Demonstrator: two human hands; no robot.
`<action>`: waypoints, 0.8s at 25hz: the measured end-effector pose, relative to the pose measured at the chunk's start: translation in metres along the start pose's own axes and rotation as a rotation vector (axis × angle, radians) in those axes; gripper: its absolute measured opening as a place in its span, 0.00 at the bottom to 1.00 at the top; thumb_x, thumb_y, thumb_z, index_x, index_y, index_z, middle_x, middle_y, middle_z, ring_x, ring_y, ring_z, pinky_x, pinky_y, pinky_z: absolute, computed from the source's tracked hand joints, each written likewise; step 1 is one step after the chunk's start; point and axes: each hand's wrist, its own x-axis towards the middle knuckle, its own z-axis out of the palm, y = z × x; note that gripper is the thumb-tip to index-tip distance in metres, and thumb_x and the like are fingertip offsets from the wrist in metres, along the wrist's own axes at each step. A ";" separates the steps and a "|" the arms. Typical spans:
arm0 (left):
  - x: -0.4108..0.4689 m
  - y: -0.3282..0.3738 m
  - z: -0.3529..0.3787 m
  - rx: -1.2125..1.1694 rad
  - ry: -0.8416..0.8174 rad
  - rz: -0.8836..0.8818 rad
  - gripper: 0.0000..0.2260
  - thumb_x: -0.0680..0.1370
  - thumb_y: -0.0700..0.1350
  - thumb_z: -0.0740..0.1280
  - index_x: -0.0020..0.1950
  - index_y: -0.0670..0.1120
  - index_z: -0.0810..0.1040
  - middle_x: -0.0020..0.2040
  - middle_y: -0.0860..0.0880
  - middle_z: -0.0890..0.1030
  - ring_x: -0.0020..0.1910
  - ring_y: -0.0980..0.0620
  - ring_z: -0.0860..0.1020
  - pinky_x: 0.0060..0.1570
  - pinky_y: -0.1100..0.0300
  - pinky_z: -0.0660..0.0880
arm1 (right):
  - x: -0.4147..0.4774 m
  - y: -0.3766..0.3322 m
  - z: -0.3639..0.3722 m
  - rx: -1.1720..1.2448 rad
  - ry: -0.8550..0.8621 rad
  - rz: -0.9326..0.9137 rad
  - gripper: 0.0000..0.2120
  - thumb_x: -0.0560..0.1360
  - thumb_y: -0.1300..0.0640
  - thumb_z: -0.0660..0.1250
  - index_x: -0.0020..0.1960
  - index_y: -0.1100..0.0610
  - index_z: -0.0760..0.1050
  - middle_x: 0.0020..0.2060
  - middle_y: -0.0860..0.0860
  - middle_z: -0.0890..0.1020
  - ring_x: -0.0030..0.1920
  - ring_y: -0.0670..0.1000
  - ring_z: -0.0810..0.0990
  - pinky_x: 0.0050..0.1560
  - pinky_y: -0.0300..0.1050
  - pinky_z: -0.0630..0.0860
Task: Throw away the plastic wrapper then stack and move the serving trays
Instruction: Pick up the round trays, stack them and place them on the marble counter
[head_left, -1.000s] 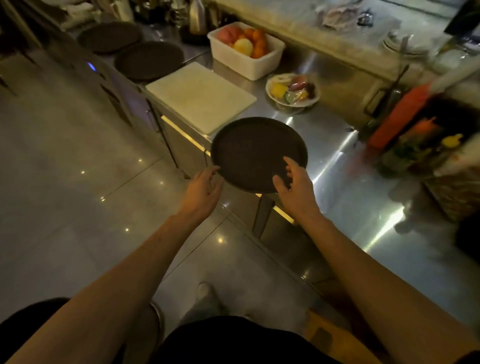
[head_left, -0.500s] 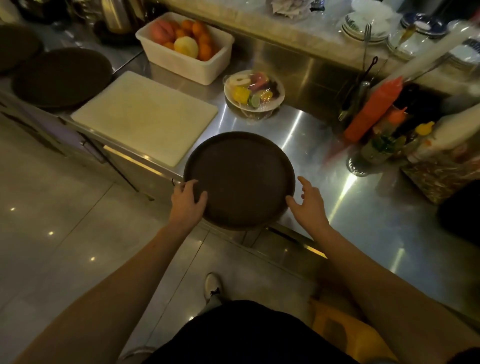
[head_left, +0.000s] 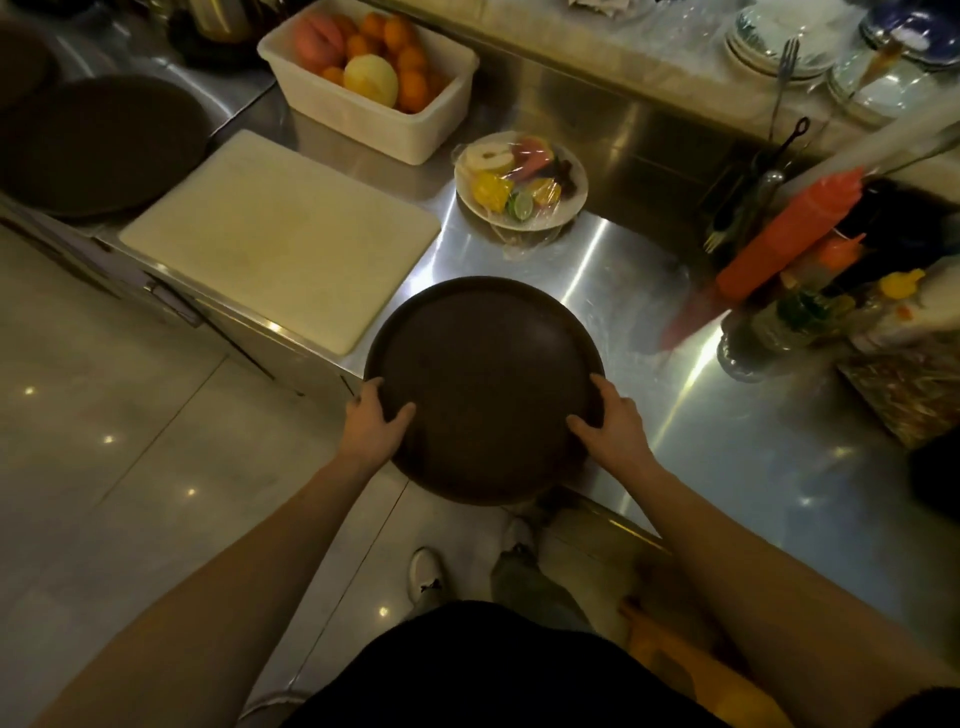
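The round serving tray (head_left: 485, 384) is lying at the steel counter (head_left: 727, 467) edge, seemingly overhanging it; the left hand (head_left: 375, 422) and right hand (head_left: 613, 422) are gripping its opposite rims.

I've got both hands on the round brown tray (head_left: 485, 384) at the counter's near edge: left hand (head_left: 375, 422) gripping its left rim with the thumb over the top, right hand (head_left: 612, 422) clasping the right rim the same way. Part of the tray overhangs the steel counter (head_left: 727, 447) toward me. Just left of it lies the white cutting board (head_left: 280, 236); past that, another dark tray (head_left: 98, 143). Behind sit a wrapped fruit plate (head_left: 521, 179) and a white tub of fruit (head_left: 371, 78). Sauce bottles (head_left: 789, 234) crowd the right.
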 end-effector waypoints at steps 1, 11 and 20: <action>0.000 0.001 0.001 -0.005 0.000 -0.012 0.31 0.77 0.53 0.67 0.76 0.48 0.59 0.73 0.41 0.66 0.68 0.40 0.71 0.65 0.43 0.72 | 0.003 0.001 0.000 -0.010 -0.010 -0.001 0.35 0.75 0.49 0.69 0.77 0.51 0.57 0.67 0.61 0.69 0.65 0.62 0.71 0.65 0.56 0.71; 0.005 0.010 0.006 0.026 0.092 -0.059 0.40 0.68 0.63 0.73 0.74 0.54 0.59 0.70 0.41 0.67 0.66 0.39 0.72 0.63 0.42 0.74 | 0.022 0.014 -0.015 0.220 -0.015 0.041 0.35 0.70 0.47 0.74 0.73 0.50 0.64 0.68 0.58 0.71 0.66 0.60 0.72 0.66 0.58 0.73; -0.010 0.031 0.012 -0.027 0.332 -0.031 0.41 0.65 0.59 0.76 0.72 0.47 0.65 0.67 0.44 0.73 0.65 0.42 0.74 0.60 0.44 0.76 | 0.023 0.008 -0.029 0.224 0.091 -0.088 0.35 0.72 0.52 0.73 0.74 0.49 0.61 0.63 0.57 0.66 0.61 0.57 0.73 0.61 0.49 0.72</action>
